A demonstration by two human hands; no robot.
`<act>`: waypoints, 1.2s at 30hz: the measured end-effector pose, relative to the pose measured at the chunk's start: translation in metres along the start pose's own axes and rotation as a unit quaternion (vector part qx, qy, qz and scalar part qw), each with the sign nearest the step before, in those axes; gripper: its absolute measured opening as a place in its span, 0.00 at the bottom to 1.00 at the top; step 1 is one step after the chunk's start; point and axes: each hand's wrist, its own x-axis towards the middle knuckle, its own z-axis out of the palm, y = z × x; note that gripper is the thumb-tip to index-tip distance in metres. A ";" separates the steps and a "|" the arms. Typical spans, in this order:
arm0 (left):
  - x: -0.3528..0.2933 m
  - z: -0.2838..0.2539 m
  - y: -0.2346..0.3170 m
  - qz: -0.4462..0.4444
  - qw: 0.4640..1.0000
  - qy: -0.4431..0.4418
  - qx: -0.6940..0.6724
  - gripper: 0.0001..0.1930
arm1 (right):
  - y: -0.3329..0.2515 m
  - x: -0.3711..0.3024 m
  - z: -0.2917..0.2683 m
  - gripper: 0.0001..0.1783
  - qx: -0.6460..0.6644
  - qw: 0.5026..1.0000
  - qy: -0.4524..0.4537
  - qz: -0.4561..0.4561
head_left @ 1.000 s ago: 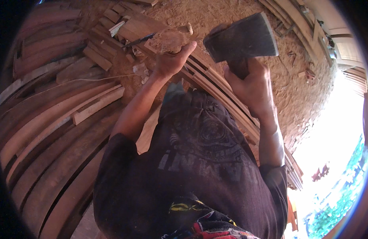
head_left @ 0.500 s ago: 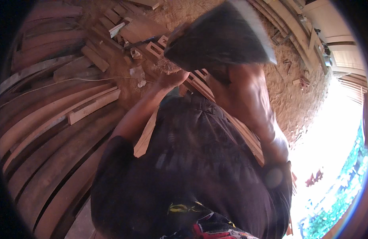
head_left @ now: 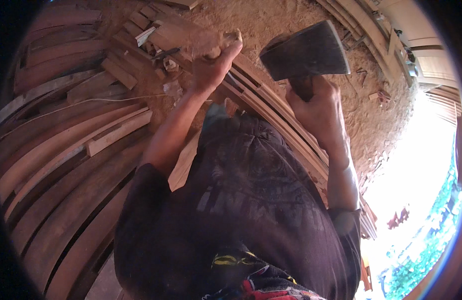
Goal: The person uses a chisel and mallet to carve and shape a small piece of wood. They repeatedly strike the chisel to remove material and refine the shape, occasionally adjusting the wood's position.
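Observation:
My right hand [head_left: 321, 110] is closed round the short handle of a hatchet [head_left: 307, 51]. Its broad dark head is raised to the right of my left hand, with the worn pale edge facing right. My left hand [head_left: 214, 70] is closed on a frayed wooden handle [head_left: 203, 46], whose fuzzy brown end shows above the fist; its lower part is hidden. Beneath and between both hands, long narrow wooden strips [head_left: 283, 112] lie side by side on a slant. A pointed piece of pale wood [head_left: 185, 162] sticks out beside my left forearm.
Thick boards [head_left: 76, 135] are stacked along the left. Offcuts and small blocks [head_left: 141, 22] lie scattered at the far left. Sawdust covers the ground [head_left: 361, 100] on the right. Long planks [head_left: 351, 22] and pale panels [head_left: 421, 25] stand at the far right.
The hatchet has moved away from above my left hand, rightward and lower, uncovering the strips. My left hand has shifted up and slightly right, still closed.

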 end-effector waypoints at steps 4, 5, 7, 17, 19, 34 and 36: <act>0.004 0.014 0.015 0.049 0.999 -0.009 0.018 0.20 | 0.009 -0.005 -0.002 0.19 0.011 0.999 -0.007 0.049; 0.006 0.013 0.007 0.077 0.996 -0.014 0.035 0.19 | 0.012 -0.007 0.000 0.19 0.008 0.999 -0.014 0.050; 0.005 0.015 -0.003 0.099 0.993 -0.017 0.055 0.18 | 0.020 -0.014 0.005 0.19 -0.002 0.998 -0.024 0.059; -0.003 0.014 -0.015 0.067 0.990 -0.033 0.121 0.09 | 0.006 -0.010 -0.006 0.16 0.036 0.998 0.005 0.043; -0.003 0.012 -0.021 0.114 0.974 -0.055 0.188 0.08 | -0.006 -0.004 -0.007 0.14 0.073 0.995 0.066 0.031; -0.018 0.001 -0.061 0.364 0.841 -0.027 0.400 0.19 | -0.038 -0.002 0.014 0.14 -0.013 0.985 -0.024 -0.173; -0.025 0.000 -0.065 0.352 0.845 -0.029 0.402 0.18 | -0.024 0.000 0.031 0.13 -0.121 0.969 -0.116 -0.184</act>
